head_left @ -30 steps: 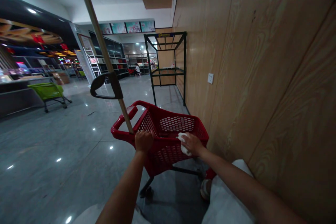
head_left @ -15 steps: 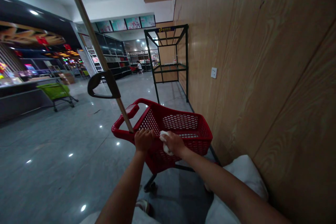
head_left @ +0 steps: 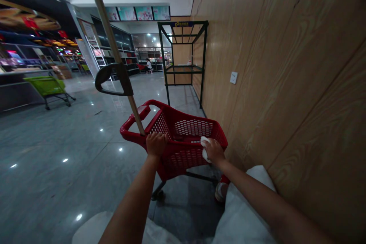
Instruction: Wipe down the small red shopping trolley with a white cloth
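A red shopping cart [head_left: 164, 122] with perforated basket walls stands side-on in front of me. My left hand [head_left: 156, 143] is closed over the cart's near rim, close to the handle end. With my right hand [head_left: 214, 150] I hold a crumpled white cloth [head_left: 205, 148] against the near rim, toward the far right end of the basket. A metal pole [head_left: 110, 38] with a dark loop grip [head_left: 114, 80] rises at a slant beside the cart handle; its lower end is hidden behind the rim near my left hand.
A wood-panelled wall [head_left: 257, 65] runs close on my right. Beyond the cart stands a dark metal rack frame [head_left: 184, 70]. A green shopping cart [head_left: 47, 85] is on the tiled floor [head_left: 85, 129] at left. Far back, a person [head_left: 149, 65] crouches near shelves.
My right hand has slid the cloth rightward along the cart's near rim, toward the basket's far end. The left hand keeps its hold. The camera view has shifted slightly.
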{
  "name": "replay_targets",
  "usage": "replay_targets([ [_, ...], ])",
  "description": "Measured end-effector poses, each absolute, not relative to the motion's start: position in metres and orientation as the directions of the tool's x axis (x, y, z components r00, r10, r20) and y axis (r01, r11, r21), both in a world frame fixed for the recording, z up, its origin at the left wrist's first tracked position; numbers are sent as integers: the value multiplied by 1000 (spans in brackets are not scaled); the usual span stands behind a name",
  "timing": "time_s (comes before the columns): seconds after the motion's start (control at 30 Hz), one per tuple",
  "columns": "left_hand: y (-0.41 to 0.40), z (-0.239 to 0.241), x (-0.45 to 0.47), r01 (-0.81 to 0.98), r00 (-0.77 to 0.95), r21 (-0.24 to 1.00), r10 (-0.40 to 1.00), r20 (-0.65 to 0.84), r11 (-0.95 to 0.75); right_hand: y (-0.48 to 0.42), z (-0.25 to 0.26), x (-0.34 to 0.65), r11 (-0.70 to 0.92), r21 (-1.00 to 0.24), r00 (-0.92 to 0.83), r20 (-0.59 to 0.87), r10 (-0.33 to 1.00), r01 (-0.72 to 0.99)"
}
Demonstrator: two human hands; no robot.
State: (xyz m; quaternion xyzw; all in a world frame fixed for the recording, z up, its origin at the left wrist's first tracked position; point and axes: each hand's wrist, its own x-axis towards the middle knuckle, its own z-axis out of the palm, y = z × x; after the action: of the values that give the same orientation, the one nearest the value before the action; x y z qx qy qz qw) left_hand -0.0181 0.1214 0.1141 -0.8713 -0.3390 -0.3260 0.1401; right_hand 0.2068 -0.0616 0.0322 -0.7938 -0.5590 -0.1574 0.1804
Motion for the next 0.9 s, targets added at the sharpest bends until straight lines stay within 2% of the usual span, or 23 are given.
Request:
replay_targets([
  [0.17,132,119,-14,696,584,-96,484,652,-711,-34,34,189,-339,-116,352,479,804,933],
  [0.33,137,124,-23,698,617,-193,442,652,-690,-43,31,208,-247,-92,262,443,857,965],
  [0.5,138,126,-23,694,621,-158,473,625,-702,-79,17,248,-324,-133,349,416,840,937],
  [0.7,138,120,-14,715,537,7,557,633,-699,-79,31,235,-381,-189,425,370,826,905],
  [0.8,136,116,-14,714,511,33,552,659,-700,-48,51,194,-332,-213,387,334,859,919],
  [0.9,129,115,-14,729,510,12,554,658,-684,-8,71,143,-207,-244,284,349,893,948],
])
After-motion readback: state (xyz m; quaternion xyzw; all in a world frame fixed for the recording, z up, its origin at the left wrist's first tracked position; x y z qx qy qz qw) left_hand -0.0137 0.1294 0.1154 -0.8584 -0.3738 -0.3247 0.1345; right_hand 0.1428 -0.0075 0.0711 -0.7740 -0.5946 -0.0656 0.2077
